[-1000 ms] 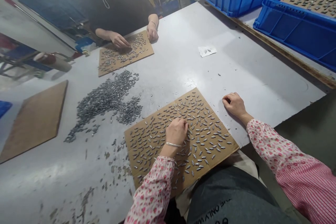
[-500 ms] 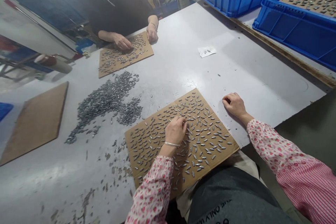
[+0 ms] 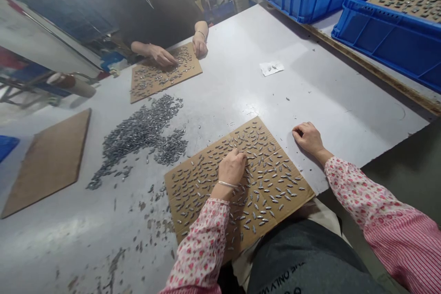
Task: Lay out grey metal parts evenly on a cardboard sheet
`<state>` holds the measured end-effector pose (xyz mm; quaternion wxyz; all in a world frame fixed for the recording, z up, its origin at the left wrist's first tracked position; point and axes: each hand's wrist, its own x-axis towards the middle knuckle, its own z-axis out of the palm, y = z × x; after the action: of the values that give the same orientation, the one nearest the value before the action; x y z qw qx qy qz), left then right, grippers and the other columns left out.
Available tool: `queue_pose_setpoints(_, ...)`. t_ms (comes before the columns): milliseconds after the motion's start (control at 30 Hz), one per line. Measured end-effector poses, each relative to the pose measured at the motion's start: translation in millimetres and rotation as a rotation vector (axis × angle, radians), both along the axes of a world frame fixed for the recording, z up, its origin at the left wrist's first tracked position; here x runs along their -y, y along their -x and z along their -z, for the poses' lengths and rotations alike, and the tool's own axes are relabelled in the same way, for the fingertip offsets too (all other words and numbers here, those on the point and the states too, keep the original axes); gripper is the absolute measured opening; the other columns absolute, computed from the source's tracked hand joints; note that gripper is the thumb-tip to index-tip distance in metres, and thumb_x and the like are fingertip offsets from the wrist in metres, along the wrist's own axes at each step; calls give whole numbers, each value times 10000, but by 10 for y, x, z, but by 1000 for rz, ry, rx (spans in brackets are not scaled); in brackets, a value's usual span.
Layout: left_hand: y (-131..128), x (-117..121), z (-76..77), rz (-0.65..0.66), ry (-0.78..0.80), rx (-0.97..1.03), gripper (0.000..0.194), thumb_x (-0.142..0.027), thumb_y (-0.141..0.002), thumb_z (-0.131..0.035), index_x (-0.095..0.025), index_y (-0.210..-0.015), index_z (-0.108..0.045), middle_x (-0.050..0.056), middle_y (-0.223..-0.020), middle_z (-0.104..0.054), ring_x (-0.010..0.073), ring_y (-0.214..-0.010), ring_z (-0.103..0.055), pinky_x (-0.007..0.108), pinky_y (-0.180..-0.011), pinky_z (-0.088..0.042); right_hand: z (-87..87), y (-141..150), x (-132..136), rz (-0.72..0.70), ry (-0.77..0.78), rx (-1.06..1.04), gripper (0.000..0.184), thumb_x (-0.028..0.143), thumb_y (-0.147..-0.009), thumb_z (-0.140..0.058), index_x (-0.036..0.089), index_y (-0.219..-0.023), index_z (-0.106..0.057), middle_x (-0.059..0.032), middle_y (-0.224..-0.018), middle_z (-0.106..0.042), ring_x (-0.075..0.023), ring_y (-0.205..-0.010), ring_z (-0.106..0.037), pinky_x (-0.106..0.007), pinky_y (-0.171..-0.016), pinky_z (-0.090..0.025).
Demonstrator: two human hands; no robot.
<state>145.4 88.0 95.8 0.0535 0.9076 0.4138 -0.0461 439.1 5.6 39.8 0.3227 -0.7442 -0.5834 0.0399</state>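
Left hand [image 3: 231,168] curled, fingertips down among small grey metal pieces [image 3: 265,179] on a cardboard sheet [image 3: 292,198]; grip cannot be told. Right hand [image 3: 308,138] released, resting on the table [image 3: 344,101], just right of the sheet.

My left hand [image 3: 232,170] sits over the middle of the corrugated cardboard sheet [image 3: 295,197], fingers bunched down among the small metal pieces [image 3: 265,179]; I can't tell whether it's pinching one. The pieces are slim, grey and pointed at both ends. They lie flat across most of the sheet, mostly separate, in loose rows running roughly the same way, and packed more tightly toward its left side. My right hand [image 3: 308,138] rests palm down just off the sheet's right edge, fingers loosely curled around nothing. Left of the sheet, a long loose heap of the same pieces [image 3: 141,129] lies well apart from both hands, with strays trailing toward the sheet.
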Motion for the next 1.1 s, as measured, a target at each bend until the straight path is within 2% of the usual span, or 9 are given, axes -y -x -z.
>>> queue_pose_setpoints(200, 15, 23, -61, -46, 31, 18, 277, -298, -940, -403, -195, -929, -659, 47, -903, -608, 152, -796, -578, 234, -602, -384, 19, -3, 1, 1, 0, 5, 120, 231, -841, -527, 209, -763, -616, -56, -799, -641, -224, -827, -527, -352, -785, -404)
queue_pose_setpoints(367, -77, 50, -117, -30, 37, 33, 277, -331, -943, -405, -223, -953, -660, 43, -904, -608, 155, -806, -580, 236, -609, -385, 23, -2, 1, 1, -3, 2, 120, 233, -842, -527, 210, -764, -616, -52, -788, -637, -221, -822, -522, -352, -783, -405)
queue_pose_setpoints(533, -144, 43, -80, 2, 41, -1, 278, -314, -938, -415, -228, -904, -678, 47, -886, -605, 166, -840, -583, 241, -648, -400, 18, -1, -6, 1, -3, -3, 123, 232, -842, -526, 209, -763, -618, -54, -797, -645, -221, -821, -525, -353, -785, -409)
queue_pose_setpoints(700, -74, -12, -12, 9, 68, 61, 262, -326, -928, -431, -239, -913, -677, 41, -896, -608, 158, -836, -586, 233, -645, -406, 29, 2, -7, 3, -5, -4, 127, 228, -841, -523, 211, -758, -618, -59, -806, -650, -226, -828, -529, -356, -789, -411)
queue_pose_setpoints(900, -92, -126, -83, -77, 62, 81, 274, -330, -925, -426, -218, -944, -676, 48, -911, -614, 146, -769, -575, 230, -608, -392, 27, 11, -8, -1, -7, -1, 116, 225, -841, -524, 210, -766, -612, -52, -800, -645, -220, -816, -522, -351, -786, -415)
queue_pose_setpoints(1100, -181, -172, -74, -37, 69, 9, 279, -304, -920, -428, -229, -931, -697, 56, -902, -604, 163, -807, -574, 234, -602, -389, 27, 13, -10, -1, -6, -4, 120, 225, -844, -516, 209, -774, -612, -55, -800, -639, -221, -820, -523, -351, -784, -415)
